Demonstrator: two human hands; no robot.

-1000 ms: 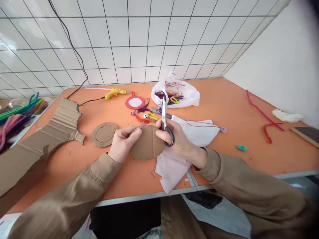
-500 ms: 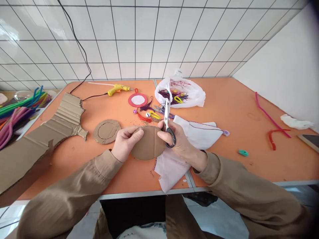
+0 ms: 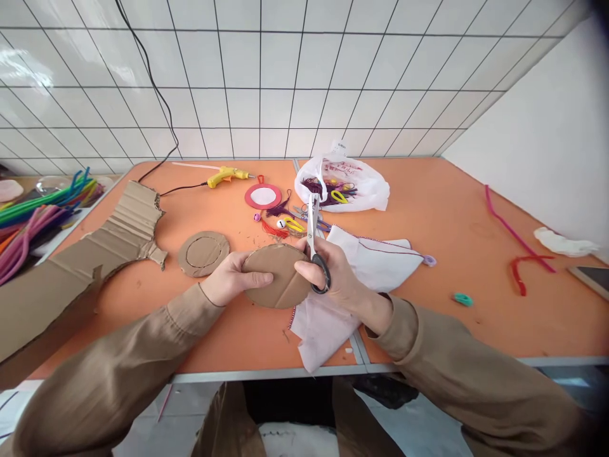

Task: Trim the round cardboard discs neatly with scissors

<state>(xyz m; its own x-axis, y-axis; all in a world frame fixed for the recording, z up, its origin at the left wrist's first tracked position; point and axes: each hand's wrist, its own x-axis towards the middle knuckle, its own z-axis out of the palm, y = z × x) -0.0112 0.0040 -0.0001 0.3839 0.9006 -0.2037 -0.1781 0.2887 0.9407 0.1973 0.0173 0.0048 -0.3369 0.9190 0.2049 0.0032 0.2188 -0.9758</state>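
Between my hands is a round cardboard disc point(image 3: 278, 279), held above the table's front half. My left hand point(image 3: 233, 278) grips its left edge, thumb on top and fingers underneath. My right hand point(image 3: 335, 270) holds a pair of scissors point(image 3: 312, 228) with black handles, blades pointing up and away from me. The right thumb also presses on the disc's right edge. The scissor blades stand apart from the disc. A second cardboard disc point(image 3: 204, 252) with a smaller circle marked on it lies to the left. White fabric point(image 3: 328, 330) with dark red edge stitching lies under my right hand.
A large cut cardboard piece point(image 3: 71, 273) covers the table's left side. At the back are a yellow glue gun point(image 3: 228, 176), a red-rimmed round point(image 3: 263, 197) and a white plastic bag point(image 3: 366, 190). Pipe cleaners point(image 3: 516, 235) and a green clip point(image 3: 463, 299) lie on the right.
The disc has turned in my hands and tilted slightly. My left hand has shifted down and left along its edge. The scissors have moved a little left with my right hand.
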